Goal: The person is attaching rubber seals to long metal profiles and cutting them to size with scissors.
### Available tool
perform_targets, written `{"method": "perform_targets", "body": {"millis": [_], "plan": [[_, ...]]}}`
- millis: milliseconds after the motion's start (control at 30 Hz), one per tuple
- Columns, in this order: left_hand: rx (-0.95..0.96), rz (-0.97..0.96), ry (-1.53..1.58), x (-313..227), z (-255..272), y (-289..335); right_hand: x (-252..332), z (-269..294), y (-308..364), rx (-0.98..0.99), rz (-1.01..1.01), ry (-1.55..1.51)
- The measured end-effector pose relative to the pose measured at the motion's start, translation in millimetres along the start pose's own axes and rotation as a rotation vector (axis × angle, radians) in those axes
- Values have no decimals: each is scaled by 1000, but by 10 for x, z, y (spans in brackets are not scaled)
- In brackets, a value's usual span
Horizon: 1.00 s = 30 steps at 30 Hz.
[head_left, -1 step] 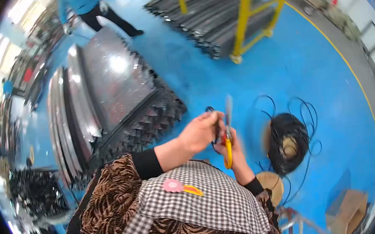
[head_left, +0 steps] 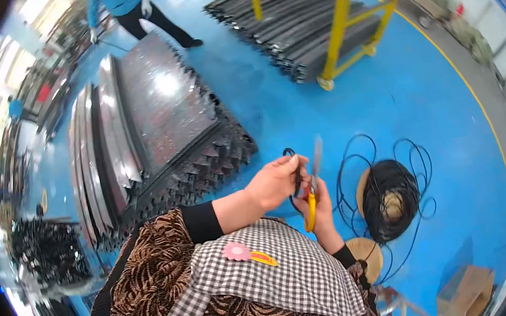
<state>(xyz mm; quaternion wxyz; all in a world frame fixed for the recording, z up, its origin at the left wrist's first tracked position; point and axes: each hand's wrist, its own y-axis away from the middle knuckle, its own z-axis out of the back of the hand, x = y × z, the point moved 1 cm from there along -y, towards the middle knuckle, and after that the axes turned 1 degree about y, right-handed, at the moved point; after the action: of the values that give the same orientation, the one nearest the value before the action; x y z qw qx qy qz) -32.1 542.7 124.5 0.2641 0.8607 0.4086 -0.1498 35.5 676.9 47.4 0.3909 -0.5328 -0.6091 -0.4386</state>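
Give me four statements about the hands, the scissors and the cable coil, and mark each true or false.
1. The right hand holds yellow-handled scissors. True.
2. The left hand is empty. False: it pinches a thin black cable.
3. The black cable coil lies on the blue floor to the person's right. True.
4. The scissor blades point down at the floor. False: they point up, away from the person.

factory floor, stacked metal panels (head_left: 154, 113), blue floor (head_left: 420, 95)
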Motion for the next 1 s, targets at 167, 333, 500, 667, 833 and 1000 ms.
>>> {"method": "perform_targets", "body": {"millis": [167,333,500,667,833,1000], "plan": [[-171,-87,23,-179,123,290,373,-231,98,147,-295,-70],[-106,-215,247,-757,448,509,389,207,227,177,-272,286],[-135,-512,137,-1452,881,889,153,1133,688,53,-194,724],[-226,-611,16,-1843,1197,1110,-497,1661,1356,-123,-440,617],[-247,-617,93,-2246,1736,1406,-1112,1640,1946,-243,-636,497],[-240,-474,-46,-2380,2168,1660,-1116,494,1429,-202,-473,971]]}}
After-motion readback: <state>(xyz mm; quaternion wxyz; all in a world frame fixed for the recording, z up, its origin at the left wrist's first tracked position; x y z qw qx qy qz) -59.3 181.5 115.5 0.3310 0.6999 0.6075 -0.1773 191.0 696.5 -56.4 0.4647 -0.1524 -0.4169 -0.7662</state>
